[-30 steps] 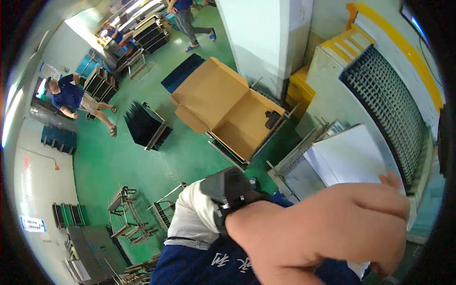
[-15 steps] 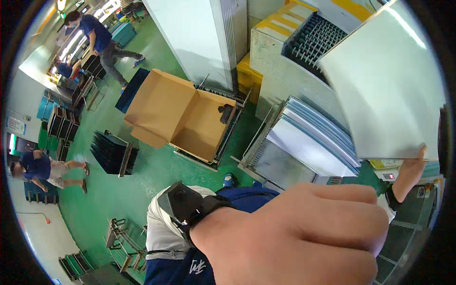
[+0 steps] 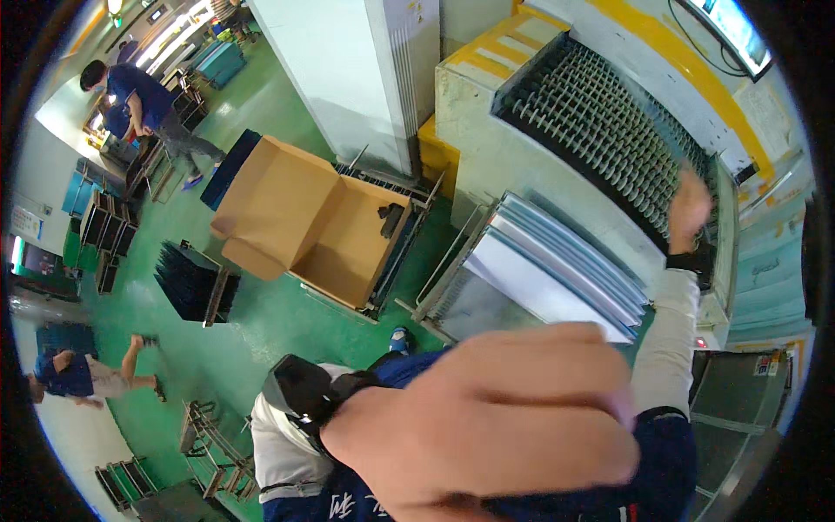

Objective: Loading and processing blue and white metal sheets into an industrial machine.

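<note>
My left hand [image 3: 496, 418], wearing a black wristband, is large in the foreground. Its fingers are curled closed and their tips are hidden, so anything inside cannot be made out. At the right, my right hand [image 3: 691, 209] reaches out over the dark bed of a roller conveyor [image 3: 600, 122]. Motion blurs its fingers, and no panel shows in it. Between my body and the conveyor, several thin white panels [image 3: 548, 283] lean side by side in a metal rack [image 3: 435, 300].
An open cardboard box [image 3: 348, 235] with a small black item inside lies on a rack left of the panels. A white pillar [image 3: 339, 78] rises behind it. Black slotted racks [image 3: 196, 283] stand on the green floor. Two people [image 3: 143, 100] are farther off at left.
The large white panel that my right hand held upright is gone from view. That hand has moved inward over the rollers. My left hand has shifted left; the view has turned slightly.
</note>
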